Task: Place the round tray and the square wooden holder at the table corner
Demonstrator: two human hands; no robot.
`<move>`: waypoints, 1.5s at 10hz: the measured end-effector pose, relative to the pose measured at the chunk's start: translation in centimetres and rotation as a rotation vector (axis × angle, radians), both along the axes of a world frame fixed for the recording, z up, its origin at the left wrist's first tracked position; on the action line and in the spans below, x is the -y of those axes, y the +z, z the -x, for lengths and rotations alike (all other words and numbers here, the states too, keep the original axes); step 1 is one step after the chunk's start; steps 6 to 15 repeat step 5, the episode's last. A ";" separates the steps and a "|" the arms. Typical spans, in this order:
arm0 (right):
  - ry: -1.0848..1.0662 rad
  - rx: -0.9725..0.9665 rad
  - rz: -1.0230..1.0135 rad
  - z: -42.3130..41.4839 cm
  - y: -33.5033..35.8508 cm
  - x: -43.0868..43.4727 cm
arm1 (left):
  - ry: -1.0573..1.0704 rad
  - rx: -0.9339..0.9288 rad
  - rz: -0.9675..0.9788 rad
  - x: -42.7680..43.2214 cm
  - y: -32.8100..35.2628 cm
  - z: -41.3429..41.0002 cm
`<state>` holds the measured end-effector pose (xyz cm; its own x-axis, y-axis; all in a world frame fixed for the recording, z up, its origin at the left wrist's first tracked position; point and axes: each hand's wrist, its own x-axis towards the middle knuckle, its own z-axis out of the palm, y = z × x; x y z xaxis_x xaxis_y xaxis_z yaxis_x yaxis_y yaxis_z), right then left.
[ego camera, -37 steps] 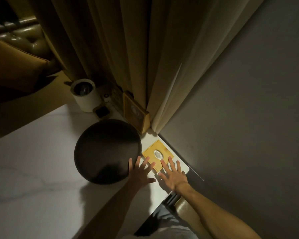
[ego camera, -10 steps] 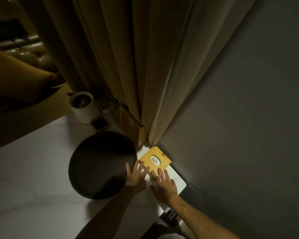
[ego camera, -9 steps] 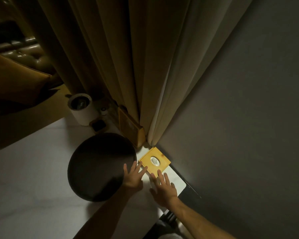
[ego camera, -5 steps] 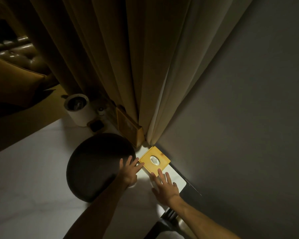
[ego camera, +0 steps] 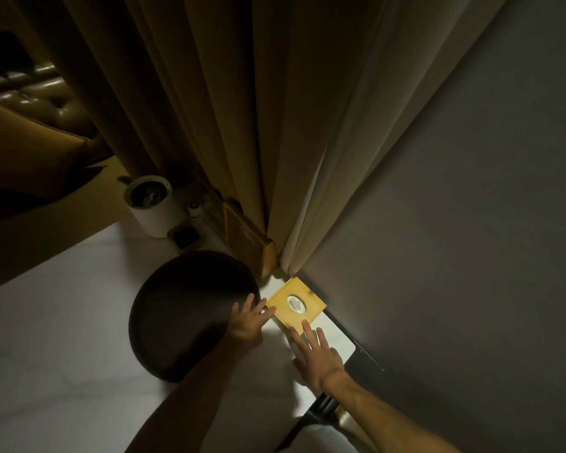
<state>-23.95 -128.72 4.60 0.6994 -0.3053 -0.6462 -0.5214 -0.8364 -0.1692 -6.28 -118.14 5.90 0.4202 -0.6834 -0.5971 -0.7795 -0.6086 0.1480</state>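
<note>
A dark round tray [ego camera: 183, 308] lies flat on the white marble table [ego camera: 62, 354]. To its right, in the table corner by the wall, sits a square yellow wooden holder [ego camera: 283, 313] with an oval hole showing white tissue. My left hand [ego camera: 247, 322] rests flat on the tray's right rim, fingers spread, fingertips touching the holder's left edge. My right hand [ego camera: 317, 353] lies flat on the table with fingers spread, and its fingertips touch the holder's near edge. Neither hand grips anything.
Heavy curtains [ego camera: 242, 125] hang behind the corner and a grey wall [ego camera: 455, 223] stands at the right. A wooden framed picture [ego camera: 247, 245] leans by the curtain. A white cylindrical container [ego camera: 152, 207] and a small dark object [ego camera: 186, 237] stand behind the tray. A sofa [ego camera: 30, 103] is far left.
The holder has slid a little farther into the corner under both hands' fingertips. My left hand has shifted slightly onto the tray's rim.
</note>
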 end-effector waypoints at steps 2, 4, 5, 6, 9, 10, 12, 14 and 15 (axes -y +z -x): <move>-0.035 0.051 -0.037 -0.1 0.4 0.1 | -0.022 0.064 0.024 -0.4 0.4 0.4; -0.216 0.167 -0.110 -2.1 1.8 1.4 | 0.019 0.214 0.370 -1.8 1.2 0.9; -0.079 0.134 -0.091 -4.8 3.3 2.9 | 0.028 0.294 0.446 -2.6 2.3 0.9; -0.079 0.134 -0.091 -4.8 3.3 2.9 | 0.028 0.294 0.446 -2.6 2.3 0.9; -0.079 0.134 -0.091 -4.8 3.3 2.9 | 0.028 0.294 0.446 -2.6 2.3 0.9; -0.079 0.134 -0.091 -4.8 3.3 2.9 | 0.028 0.294 0.446 -2.6 2.3 0.9; -0.079 0.134 -0.091 -4.8 3.3 2.9 | 0.028 0.294 0.446 -2.6 2.3 0.9; -0.079 0.134 -0.091 -4.8 3.3 2.9 | 0.028 0.294 0.446 -2.6 2.3 0.9; -0.079 0.134 -0.091 -4.8 3.3 2.9 | 0.028 0.294 0.446 -2.6 2.3 0.9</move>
